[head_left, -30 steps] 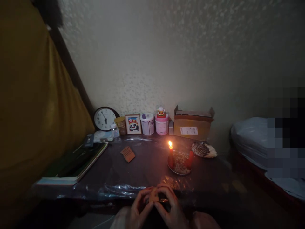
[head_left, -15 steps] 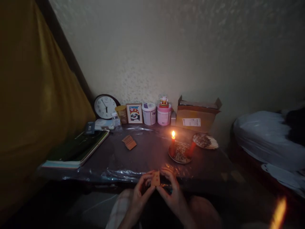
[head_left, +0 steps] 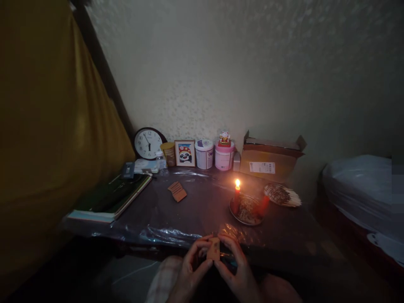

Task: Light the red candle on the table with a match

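Note:
A small tan card [head_left: 213,249] with a few dark marks on its face is held upright between both hands, just off the table's near edge. My left hand [head_left: 194,263] is closed, pinching the card's left side with thumb and fingers. My right hand [head_left: 235,263] has its thumb and fingertips closed at the card's right side. Beyond them, several overlapping tan cards [head_left: 177,192] lie on the table. A red candle [head_left: 236,200] burns upright on a metal plate [head_left: 244,221], with another red candle [head_left: 263,206] tilted at its right side.
The table [head_left: 151,214] has a clear plastic cover. Behind stand a clock [head_left: 149,144], a framed panda picture [head_left: 184,153], two tubs [head_left: 224,156] and a cardboard box [head_left: 268,162]. A dark green book [head_left: 113,194] lies left; a heap of thin sticks [head_left: 284,196] lies right.
The camera view has shifted, so the table and its things appear farther right and slightly lower. Both hands keep hold of the small card, with little change in their grip.

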The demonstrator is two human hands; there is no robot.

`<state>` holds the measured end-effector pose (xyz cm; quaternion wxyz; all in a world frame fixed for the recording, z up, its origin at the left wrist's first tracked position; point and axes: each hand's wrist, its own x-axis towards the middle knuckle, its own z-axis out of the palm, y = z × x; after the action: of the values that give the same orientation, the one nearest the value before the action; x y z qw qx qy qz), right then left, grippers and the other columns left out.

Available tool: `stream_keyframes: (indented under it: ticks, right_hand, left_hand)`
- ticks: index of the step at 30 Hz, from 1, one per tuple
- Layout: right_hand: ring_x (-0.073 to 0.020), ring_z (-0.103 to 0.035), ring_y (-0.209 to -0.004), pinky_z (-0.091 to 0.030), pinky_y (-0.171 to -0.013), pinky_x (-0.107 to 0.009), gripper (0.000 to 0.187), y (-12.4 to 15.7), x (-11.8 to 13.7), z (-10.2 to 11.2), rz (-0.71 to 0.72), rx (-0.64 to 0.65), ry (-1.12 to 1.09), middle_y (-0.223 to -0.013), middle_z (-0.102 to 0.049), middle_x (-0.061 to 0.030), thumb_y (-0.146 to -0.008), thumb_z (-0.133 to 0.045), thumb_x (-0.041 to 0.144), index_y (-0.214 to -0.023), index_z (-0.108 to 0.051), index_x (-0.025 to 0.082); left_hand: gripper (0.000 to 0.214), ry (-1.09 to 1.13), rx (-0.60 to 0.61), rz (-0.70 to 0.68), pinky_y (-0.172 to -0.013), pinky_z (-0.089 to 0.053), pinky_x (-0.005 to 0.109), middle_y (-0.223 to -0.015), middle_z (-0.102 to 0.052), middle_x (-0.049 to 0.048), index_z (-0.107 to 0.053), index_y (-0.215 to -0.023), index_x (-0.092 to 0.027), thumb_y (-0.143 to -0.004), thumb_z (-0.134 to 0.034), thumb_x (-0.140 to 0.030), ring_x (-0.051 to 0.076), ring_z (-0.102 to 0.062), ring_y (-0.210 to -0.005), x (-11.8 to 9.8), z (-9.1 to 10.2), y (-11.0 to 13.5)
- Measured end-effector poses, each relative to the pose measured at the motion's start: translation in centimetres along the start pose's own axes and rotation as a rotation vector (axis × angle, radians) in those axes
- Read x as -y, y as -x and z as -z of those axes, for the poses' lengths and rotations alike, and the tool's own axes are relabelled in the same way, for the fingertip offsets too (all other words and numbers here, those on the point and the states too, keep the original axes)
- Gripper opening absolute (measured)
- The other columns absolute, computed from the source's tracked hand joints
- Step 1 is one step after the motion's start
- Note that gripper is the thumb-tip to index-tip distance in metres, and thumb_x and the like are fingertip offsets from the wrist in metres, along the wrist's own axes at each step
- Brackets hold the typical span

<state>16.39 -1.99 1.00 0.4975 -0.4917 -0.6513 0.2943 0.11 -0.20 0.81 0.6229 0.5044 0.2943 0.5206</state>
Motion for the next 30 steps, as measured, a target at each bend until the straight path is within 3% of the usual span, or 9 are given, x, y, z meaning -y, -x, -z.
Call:
stream_keyframes:
  ticks: [10, 17, 30]
  right_hand:
    - [-0.0229, -0.056, -0.115, -0.048, -0.098, -0.032, 0.041, 0.06, 0.06, 0.10, 0.072, 0.007, 0.044, -0.122, -0.058, -0.0063, -0.079, -0.062, 0.023, -0.120, -0.054, 0.026]
    - [-0.0221, -0.055, -0.117, -0.045, -0.100, -0.031, 0.042, -0.06, -0.52, -0.06, 0.124, 0.007, 0.060, -0.124, -0.056, -0.0048, -0.081, -0.061, 0.024, -0.122, -0.051, 0.029]
    - [-0.0208, -0.055, -0.116, -0.046, -0.099, -0.028, 0.041, -0.24, -0.37, 0.20, 0.155, 0.057, 0.075, -0.123, -0.055, -0.0046, -0.082, -0.061, 0.023, -0.121, -0.051, 0.028]
  left_hand:
    - [0.024, 0.018, 0.059, -0.018, -0.096, -0.043, 0.038, -0.126, -0.060, 0.0093, -0.067, -0.100, -0.024, -0.076, -0.068, -0.028, 0.027, -0.058, -0.111, 0.29, 0.17, 0.09]
    - [0.024, 0.109, -0.062, 0.012, -0.094, -0.044, 0.038, -0.122, -0.064, 0.0082, -0.070, -0.091, -0.025, -0.069, -0.074, -0.034, 0.028, -0.061, -0.108, 0.16, -0.49, 0.20]
    - [0.025, 0.100, -0.073, -0.009, -0.094, -0.044, 0.038, -0.122, -0.064, 0.0085, -0.071, -0.089, -0.025, -0.067, -0.075, -0.036, 0.030, -0.059, -0.111, 0.72, -0.42, 0.19]
